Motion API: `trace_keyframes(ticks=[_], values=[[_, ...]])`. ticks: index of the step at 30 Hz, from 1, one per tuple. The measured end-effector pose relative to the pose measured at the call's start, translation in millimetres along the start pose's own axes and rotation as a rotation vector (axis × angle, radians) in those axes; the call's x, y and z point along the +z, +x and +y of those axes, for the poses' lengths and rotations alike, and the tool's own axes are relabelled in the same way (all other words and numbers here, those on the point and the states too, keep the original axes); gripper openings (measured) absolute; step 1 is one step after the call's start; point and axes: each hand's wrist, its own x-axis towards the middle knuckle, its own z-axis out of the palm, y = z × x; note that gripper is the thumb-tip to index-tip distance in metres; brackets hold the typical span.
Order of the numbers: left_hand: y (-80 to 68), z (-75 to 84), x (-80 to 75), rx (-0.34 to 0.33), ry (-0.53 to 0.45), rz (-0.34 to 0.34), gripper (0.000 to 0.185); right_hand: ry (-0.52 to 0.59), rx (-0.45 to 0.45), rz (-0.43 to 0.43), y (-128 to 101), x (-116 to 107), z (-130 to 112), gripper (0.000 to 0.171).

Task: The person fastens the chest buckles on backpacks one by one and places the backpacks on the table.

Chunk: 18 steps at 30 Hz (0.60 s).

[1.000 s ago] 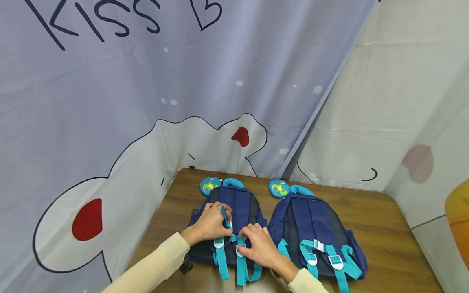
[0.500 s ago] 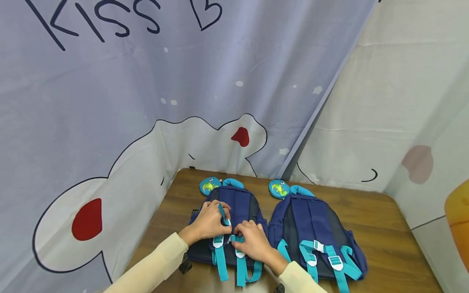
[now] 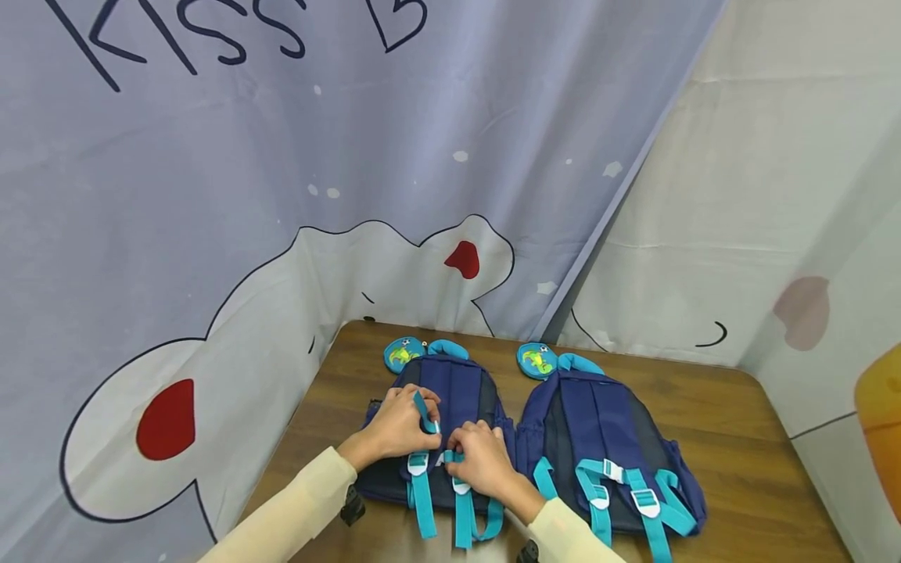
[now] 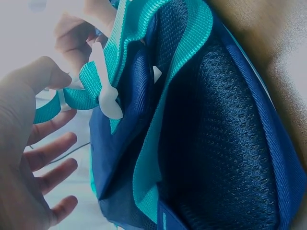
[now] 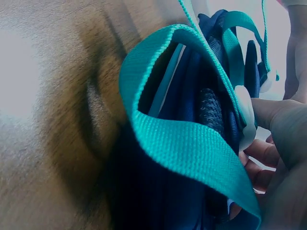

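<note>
Two navy backpacks with teal straps lie back-up side by side on a brown table (image 3: 704, 414). Both hands work on the left backpack (image 3: 457, 391). My left hand (image 3: 422, 420) pinches the free end of a short teal chest strap (image 3: 425, 410); the left wrist view shows its thumb (image 4: 36, 76) against that strap (image 4: 88, 88) beside a white buckle (image 4: 108, 96), the other fingers spread. My right hand (image 3: 459, 453) pinches the other teal strap piece (image 3: 450, 457) between the shoulder straps. A teal strap loop (image 5: 182, 143) and a white buckle (image 5: 244, 112) show beside its fingers (image 5: 280, 122).
The right backpack (image 3: 605, 438) lies untouched with its straps fastened. A round teal dinosaur tag (image 3: 403, 354) sits at the top of each bag. Printed cloth curtains (image 3: 211, 195) close in the table at the back and left. Bare wood shows at the right (image 3: 760, 469).
My right hand has slid up and left from the lower shoulder strap to the chest strap, closing on my left hand. The left hand's strap end has risen slightly.
</note>
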Motion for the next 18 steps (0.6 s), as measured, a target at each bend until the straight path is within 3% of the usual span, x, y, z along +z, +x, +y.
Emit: trace_keyframes(ticks=[18], values=[[-5.1,-5.2,-3.5,-0.023,-0.062,0.016,0.015,0.008,0.008,0.012,0.9,1.5,-0.3,0.021]])
